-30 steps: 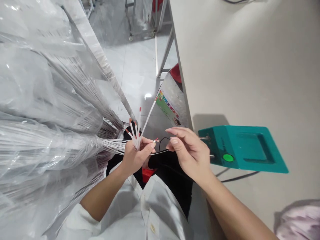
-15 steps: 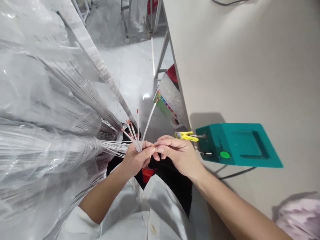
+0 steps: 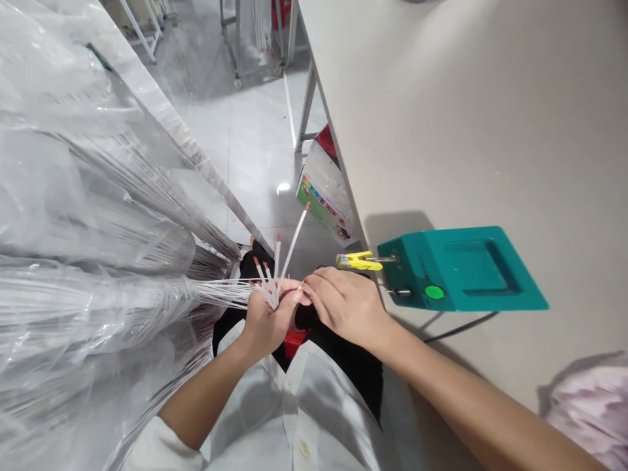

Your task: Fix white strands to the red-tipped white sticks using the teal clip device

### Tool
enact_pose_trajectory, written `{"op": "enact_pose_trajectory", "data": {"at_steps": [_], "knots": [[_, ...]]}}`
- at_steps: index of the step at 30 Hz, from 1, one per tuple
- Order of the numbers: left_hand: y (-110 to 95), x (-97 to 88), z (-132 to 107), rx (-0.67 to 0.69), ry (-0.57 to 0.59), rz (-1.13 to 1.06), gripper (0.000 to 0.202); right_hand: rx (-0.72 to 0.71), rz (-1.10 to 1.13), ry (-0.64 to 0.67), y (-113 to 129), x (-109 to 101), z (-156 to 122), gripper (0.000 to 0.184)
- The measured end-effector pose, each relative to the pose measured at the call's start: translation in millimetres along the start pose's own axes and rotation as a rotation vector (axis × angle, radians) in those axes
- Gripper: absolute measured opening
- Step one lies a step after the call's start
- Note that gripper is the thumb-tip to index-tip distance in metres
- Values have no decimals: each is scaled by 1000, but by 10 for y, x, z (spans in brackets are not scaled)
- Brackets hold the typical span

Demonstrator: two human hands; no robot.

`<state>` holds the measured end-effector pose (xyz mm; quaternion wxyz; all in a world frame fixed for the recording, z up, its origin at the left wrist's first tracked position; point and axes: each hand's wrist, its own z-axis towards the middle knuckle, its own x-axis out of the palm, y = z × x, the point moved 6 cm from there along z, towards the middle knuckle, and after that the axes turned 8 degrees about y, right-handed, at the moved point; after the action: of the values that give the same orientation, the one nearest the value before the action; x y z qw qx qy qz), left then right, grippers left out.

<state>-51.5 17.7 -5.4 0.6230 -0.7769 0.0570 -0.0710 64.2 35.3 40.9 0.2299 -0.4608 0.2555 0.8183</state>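
My left hand (image 3: pixel 267 320) is closed round a small bunch of thin white wires with red tips (image 3: pixel 275 275), which fan upward from my fist. Those wires run leftward into large clear plastic bags full of white wires (image 3: pixel 98 288). My right hand (image 3: pixel 343 304) lies against the left one, its fingertips pinched at the wires beside my left thumb. Just to the right stands a teal box (image 3: pixel 461 268) with a green button (image 3: pixel 434 292), and a yellow clip (image 3: pixel 358 261) on a metal pin sticks out of its left side.
The teal box rests on a pale table (image 3: pixel 466 118) that fills the right side; a dark cable (image 3: pixel 456 325) leaves the box. A colourful carton (image 3: pixel 324 196) stands on the shiny floor under the table edge. Pink cloth (image 3: pixel 589 405) shows at bottom right.
My right hand has come left from the teal box to meet my left hand at the wires. The yellow clip, hidden a second ago, now shows. The view has shifted slightly.
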Motion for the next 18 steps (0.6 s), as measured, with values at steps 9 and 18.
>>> {"op": "enact_pose_trajectory", "data": {"at_steps": [9,18], "knots": [[13,-35,-58,35,-130,281,12,259,514,246,-80,121,55,22],[-10,-11,16,-45,30,33,18,648,1310,484,-190,364,-107,22]]}}
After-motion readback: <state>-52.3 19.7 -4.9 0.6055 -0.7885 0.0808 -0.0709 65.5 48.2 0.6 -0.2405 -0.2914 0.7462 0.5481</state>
